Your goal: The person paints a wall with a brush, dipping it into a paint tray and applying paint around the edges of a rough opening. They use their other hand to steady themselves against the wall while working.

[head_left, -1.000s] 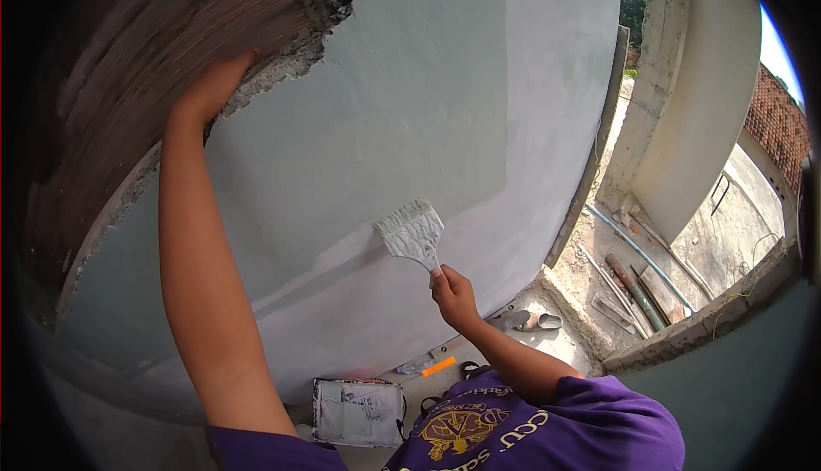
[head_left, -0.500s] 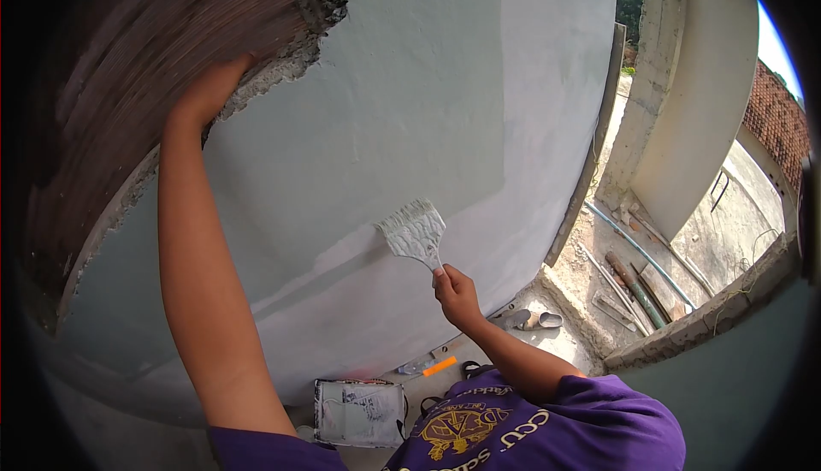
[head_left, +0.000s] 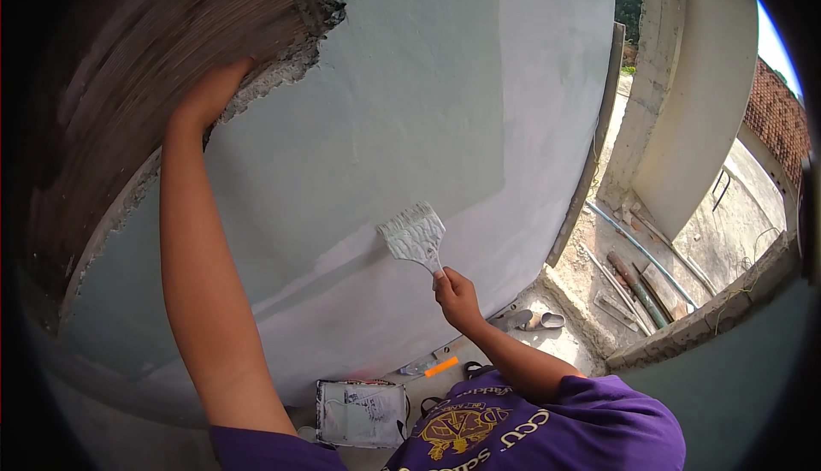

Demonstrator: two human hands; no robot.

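Observation:
My right hand (head_left: 457, 297) is closed around the handle of a wide paintbrush (head_left: 414, 233), whose bristles and ferrule are coated with pale paint. The bristles point up and left, right at the wall (head_left: 368, 120), where a grey-green painted area meets a whiter strip below. My left hand (head_left: 214, 94) reaches up to the rough, broken plaster edge (head_left: 278, 77) beside the dark ribbed surface (head_left: 171, 35); its fingers are hidden there. Below, a paint-smeared tray (head_left: 361, 414) with pale paint in it stands on the floor near my body.
An orange strip (head_left: 441, 367) lies at the foot of the wall, near a pair of shoes (head_left: 540, 321). Beyond the opening at right, several pipes (head_left: 641, 287) lie on the ground beside a concrete column (head_left: 654, 77). A low concrete ledge (head_left: 710, 321) borders that area.

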